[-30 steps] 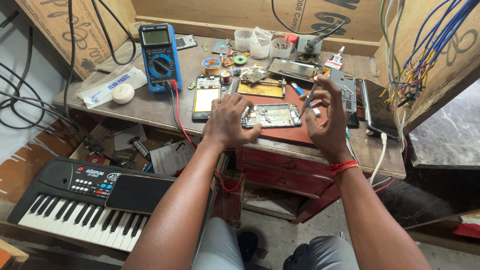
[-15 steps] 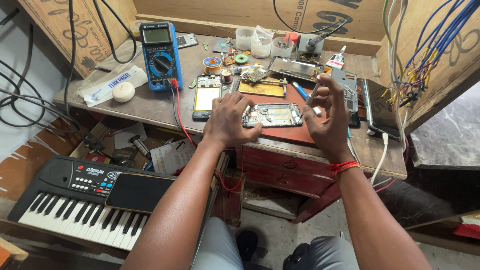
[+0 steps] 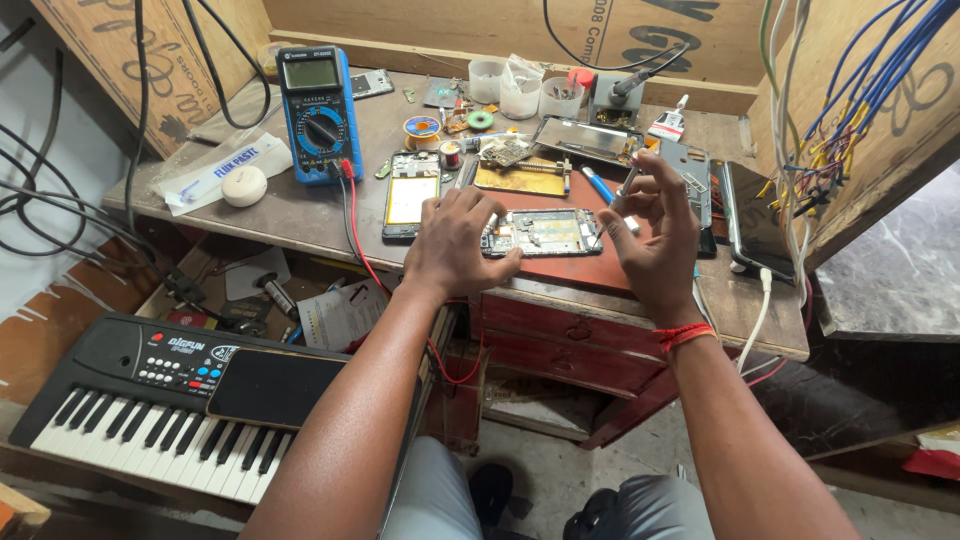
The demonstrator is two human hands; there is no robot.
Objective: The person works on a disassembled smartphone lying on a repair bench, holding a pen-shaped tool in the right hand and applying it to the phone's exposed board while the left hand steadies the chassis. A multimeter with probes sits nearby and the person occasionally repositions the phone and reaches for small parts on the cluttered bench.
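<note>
Fingers of your left hand (image 3: 455, 240) lie spread and pressed down on the left end of the opened phone (image 3: 545, 232), pinning it flat on the tabletop (image 3: 300, 215); that grip holds the phone by pressure, not by a pinch. The phone sits on the reddish-brown mat (image 3: 590, 270), its long axis running left to right across your body, circuit side up. Your right hand (image 3: 655, 235) hovers just past the phone's right end, raised off the surface, thumb and forefinger pinched on a thin tool (image 3: 628, 180) that points up and away from you; its tip is too small to make out. From that pinch the phone lies down and to the left, close by, so the right hand is the free one nearest its right end while the left already touches it. A second phone with a pale screen (image 3: 408, 195) lies just left of your left hand, long axis pointing away from you, and a blue multimeter (image 3: 318, 112) stands farther back left.
</note>
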